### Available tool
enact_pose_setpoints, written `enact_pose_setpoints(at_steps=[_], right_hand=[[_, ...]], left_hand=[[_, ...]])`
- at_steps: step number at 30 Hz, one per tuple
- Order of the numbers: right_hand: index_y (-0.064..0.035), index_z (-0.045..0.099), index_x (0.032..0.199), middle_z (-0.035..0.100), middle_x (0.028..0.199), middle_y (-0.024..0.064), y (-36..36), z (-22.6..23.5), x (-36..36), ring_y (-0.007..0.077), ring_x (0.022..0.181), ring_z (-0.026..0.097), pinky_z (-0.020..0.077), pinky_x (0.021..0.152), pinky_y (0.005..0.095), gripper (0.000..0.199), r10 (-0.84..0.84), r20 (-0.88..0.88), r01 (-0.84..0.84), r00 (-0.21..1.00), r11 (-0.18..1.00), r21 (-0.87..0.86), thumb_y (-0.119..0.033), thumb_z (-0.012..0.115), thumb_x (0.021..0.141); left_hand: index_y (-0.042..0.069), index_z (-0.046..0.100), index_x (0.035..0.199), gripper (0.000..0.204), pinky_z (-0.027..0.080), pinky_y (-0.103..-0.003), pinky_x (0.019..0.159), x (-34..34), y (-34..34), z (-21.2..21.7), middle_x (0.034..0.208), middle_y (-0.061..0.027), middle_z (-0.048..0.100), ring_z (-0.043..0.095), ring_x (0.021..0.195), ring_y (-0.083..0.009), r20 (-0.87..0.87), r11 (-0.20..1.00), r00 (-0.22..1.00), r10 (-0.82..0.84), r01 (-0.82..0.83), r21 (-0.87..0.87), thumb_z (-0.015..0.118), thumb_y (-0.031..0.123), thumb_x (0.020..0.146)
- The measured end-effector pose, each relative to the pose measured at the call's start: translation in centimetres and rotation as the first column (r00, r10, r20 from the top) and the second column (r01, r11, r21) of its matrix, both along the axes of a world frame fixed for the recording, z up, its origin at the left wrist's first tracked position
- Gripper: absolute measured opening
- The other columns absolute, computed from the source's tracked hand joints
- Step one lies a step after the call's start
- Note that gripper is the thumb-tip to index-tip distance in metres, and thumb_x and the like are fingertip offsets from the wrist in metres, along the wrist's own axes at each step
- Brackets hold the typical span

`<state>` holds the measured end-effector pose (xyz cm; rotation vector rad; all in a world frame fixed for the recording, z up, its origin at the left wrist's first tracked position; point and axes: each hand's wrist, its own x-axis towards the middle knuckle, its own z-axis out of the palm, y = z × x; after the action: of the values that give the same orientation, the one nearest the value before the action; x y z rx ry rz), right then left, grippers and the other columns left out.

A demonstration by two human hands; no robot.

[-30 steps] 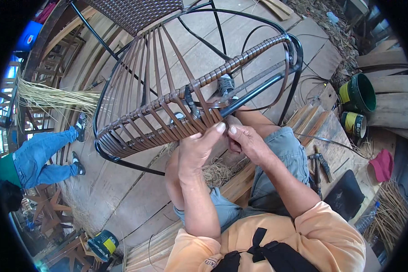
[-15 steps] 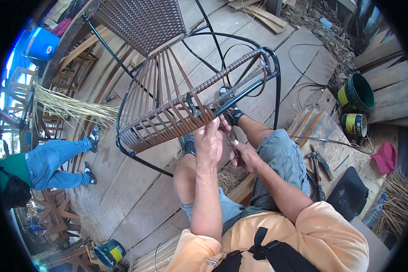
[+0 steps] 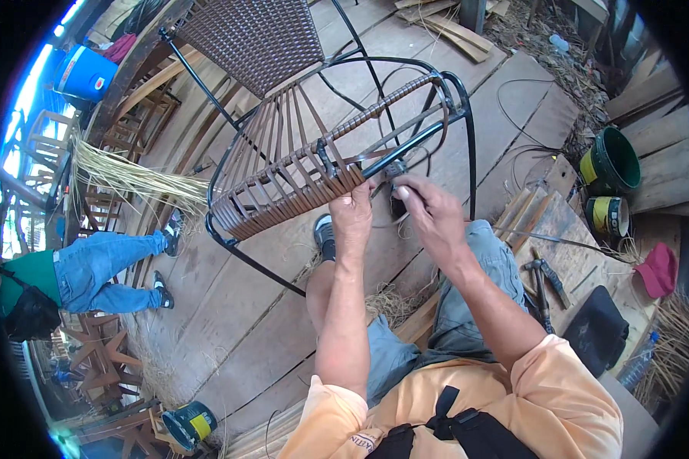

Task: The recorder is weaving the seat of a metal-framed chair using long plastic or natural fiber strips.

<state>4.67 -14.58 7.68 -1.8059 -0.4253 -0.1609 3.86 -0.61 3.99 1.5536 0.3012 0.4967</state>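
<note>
A black metal chair frame (image 3: 473, 176) stands tipped in front of me, its backrest (image 3: 245, 42) woven from brown strips. Brown weaving strip (image 3: 298, 208) wraps closely round the front rail and leaves the rail's right part bare. At the end of that wrapping, my left hand (image 3: 351, 222) is closed, thumb up, pinching the strip against the rail. Just right of it and below the bare rail, my right hand (image 3: 434, 213) is closed on the loose length of strip; its fingertips are partly hidden. A loop of strip hangs between the hands.
A hammer (image 3: 542, 283) and a black pad-like object (image 3: 595, 330) lie on planks at my right. Beyond them are green buckets (image 3: 611, 159) and a red cap (image 3: 657, 269). To the left, another person in jeans (image 3: 103, 264) is near a bundle of straw (image 3: 134, 172).
My right hand has moved up and forward from near my knee to beside the rail. My left hand stays at the wrapping's end. The view has shifted slightly.
</note>
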Motion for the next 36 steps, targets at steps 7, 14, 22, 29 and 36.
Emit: enact_pose_setpoints(at_steps=[7, 14, 22, 29, 36], right_hand=[[0.0006, 0.059, 0.093, 0.060, 0.076, 0.0075, 4.1, -1.5, 0.2, 0.0114, 0.064, 0.055, 0.0454, 0.056, 0.0274, 0.015, 0.187, -0.331, -0.058, 0.925, 0.930, 0.364, -0.011, 0.053, 0.086], [0.0013, 0.059, 0.088, 0.055, 0.071, 0.0014, 4.8, -3.7, 0.7, 0.0067, 0.066, 0.050, 0.0415, 0.059, 0.0212, 0.016, 0.305, -0.511, -0.008, 0.803, 0.864, 0.503, -0.013, 0.052, 0.089], [-0.0036, 0.057, 0.108, 0.044, 0.067, -0.0054, 5.3, -2.7, 1.5, 0.0041, 0.057, 0.039, 0.0331, 0.049, 0.0189, 0.021, 0.481, -0.391, -0.116, 0.785, 0.733, 0.670, -0.011, 0.046, 0.091], [-0.0013, 0.060, 0.100, 0.044, 0.066, -0.0058, 5.5, -3.6, 2.5, 0.0048, 0.059, 0.039, 0.0329, 0.051, 0.0195, 0.020, 0.617, -0.384, -0.097, 0.687, 0.601, 0.793, -0.013, 0.049, 0.088], [-0.0011, 0.062, 0.096, 0.045, 0.066, -0.0052, 5.4, -4.5, 2.6, 0.0052, 0.061, 0.040, 0.0339, 0.053, 0.0204, 0.021, 0.674, -0.352, -0.134, 0.649, 0.558, 0.819, -0.016, 0.050, 0.088]], left_hand=[[0.000, 0.061, 0.080, 0.030, 0.034, -0.024, 0.047, -2.3, 0.8, 0.7, 0.061, 0.0016, 0.050, 0.042, 0.054, -0.0062, -0.200, 0.982, 0.967, -0.159, 0.133, -0.134, 0.051, 0.027, 0.091], [0.006, 0.063, 0.087, 0.018, 0.042, -0.043, 0.081, -6.1, -0.8, 7.0, 0.096, -0.0148, 0.059, 0.054, 0.096, -0.0303, -0.596, 0.384, 0.796, 0.104, 0.521, 0.762, 0.055, 0.022, 0.082], [0.011, 0.058, 0.100, 0.027, 0.031, -0.049, 0.095, -1.2, 0.4, 11.9, 0.127, -0.0095, 0.041, 0.035, 0.121, -0.0325, -0.114, -0.234, 0.993, -0.027, 0.105, 0.967, 0.063, 0.020, 0.076], [0.012, 0.058, 0.098, 0.024, 0.028, -0.056, 0.094, 0.7, 0.4, 13.2, 0.133, -0.0127, 0.037, 0.031, 0.124, -0.0365, -0.192, -0.267, 0.981, 0.000, 0.185, 0.946, 0.063, 0.022, 0.077], [0.005, 0.065, 0.081, 0.017, 0.024, -0.054, 0.096, 1.4, 2.0, 12.4, 0.130, -0.0146, 0.041, 0.033, 0.123, -0.0328, -0.241, 0.020, 0.969, -0.061, 0.243, 0.970, 0.060, 0.021, 0.080]])
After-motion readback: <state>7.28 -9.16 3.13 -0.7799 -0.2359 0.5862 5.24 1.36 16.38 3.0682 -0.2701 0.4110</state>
